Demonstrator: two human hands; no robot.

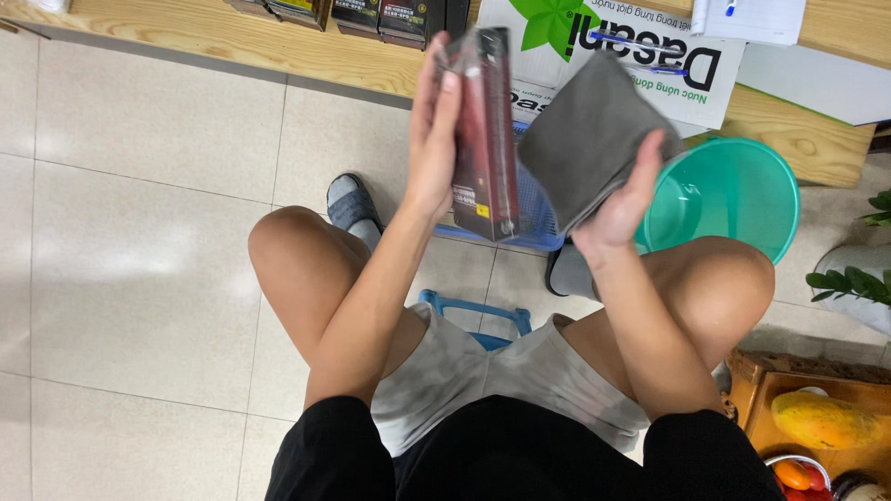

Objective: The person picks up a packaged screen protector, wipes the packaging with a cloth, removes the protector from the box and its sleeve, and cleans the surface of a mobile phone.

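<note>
I sit on a low blue stool looking down at my knees. My left hand holds a dark red box wrapped in clear film, upright and seen edge-on. My right hand grips a folded grey cloth, which lies close against the right side of the box. Behind the box a blue plastic basket stands on the floor, mostly hidden.
A teal plastic basin sits on the tiled floor to the right. A low wooden shelf along the top carries several dark boxes and a white carton. At lower right a wooden tray holds fruit; a potted plant is at the right edge.
</note>
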